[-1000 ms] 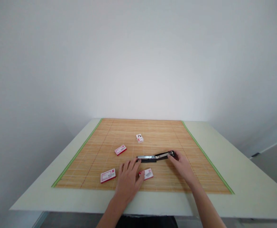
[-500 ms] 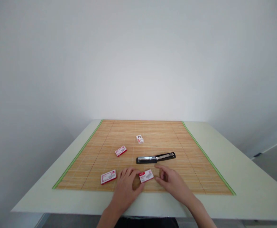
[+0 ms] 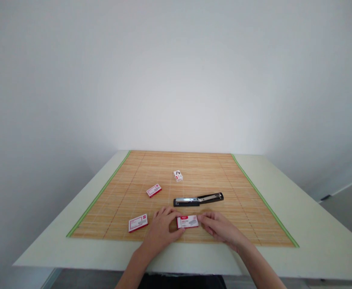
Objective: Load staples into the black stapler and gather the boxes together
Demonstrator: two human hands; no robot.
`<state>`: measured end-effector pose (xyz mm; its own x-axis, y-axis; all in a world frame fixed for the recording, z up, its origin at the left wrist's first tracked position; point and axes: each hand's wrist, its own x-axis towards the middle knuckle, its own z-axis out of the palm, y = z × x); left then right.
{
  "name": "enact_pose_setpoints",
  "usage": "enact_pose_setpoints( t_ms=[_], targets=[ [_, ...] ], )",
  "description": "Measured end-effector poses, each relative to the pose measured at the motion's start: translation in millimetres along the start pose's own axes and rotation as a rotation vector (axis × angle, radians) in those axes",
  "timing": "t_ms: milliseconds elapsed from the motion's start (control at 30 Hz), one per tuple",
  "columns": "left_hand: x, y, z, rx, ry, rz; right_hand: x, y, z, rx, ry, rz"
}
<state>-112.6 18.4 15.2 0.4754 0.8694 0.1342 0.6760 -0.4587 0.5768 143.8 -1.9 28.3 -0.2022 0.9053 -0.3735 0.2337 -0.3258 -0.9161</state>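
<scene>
Red-labelled box (image 3: 188, 222) between fingers (image 3: 172, 216), print (image 3: 184, 218) too small to read

A desk corner in a plain indoor room, home or office, we cannot tell which.
We see a bare pale back wall (image 3: 179, 80) filling the upper frame, with a left wall (image 3: 22, 160) and a right wall (image 3: 323, 112) closing in at both sides; across the lower frame spreads a white tabletop (image 3: 40, 257), its far edge near the back wall, and on it a green-edged bamboo mat (image 3: 200, 164) that gives us a homely note, while the black stapler (image 3: 187, 204) and small red-and-white boxes (image 3: 138, 223) at lower centre speak to us of desk work, above a grey floor (image 3: 85, 279) along the bottom edge.
</scene>
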Motion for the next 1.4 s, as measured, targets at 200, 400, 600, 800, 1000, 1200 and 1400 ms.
enact_pose_setpoints(
  t_ms=[200,400,600,800,1000,1200,1400],
  targets=[
    [-4,-11,-1.0,-0.091,0.050,-0.018,5,5,2,-0.386,0.113,-0.283],
    [-4,-15,-7.4,-0.090,0.028,-0.013,1,0,-2,-0.581,0.123,-0.345],
    [-3,-12,-4.4,-0.079,0.091,-0.020,-2,1,-12,-0.537,0.142,-0.337],
    [6,-2,3.1,0.034,0.227,-0.032,20,-32,7,-0.594,0.264,-0.380],
    [7,-1,8.4,0.100,0.237,-0.042,49,-37,27,-0.583,0.276,-0.381],
    [7,0,7.1,0.095,0.250,-0.026,61,-28,48,-0.243,0.275,-0.334],
    [7,0,6.7,0.098,0.256,-0.033,50,-32,54,-0.526,0.547,-0.272]
  ],
)
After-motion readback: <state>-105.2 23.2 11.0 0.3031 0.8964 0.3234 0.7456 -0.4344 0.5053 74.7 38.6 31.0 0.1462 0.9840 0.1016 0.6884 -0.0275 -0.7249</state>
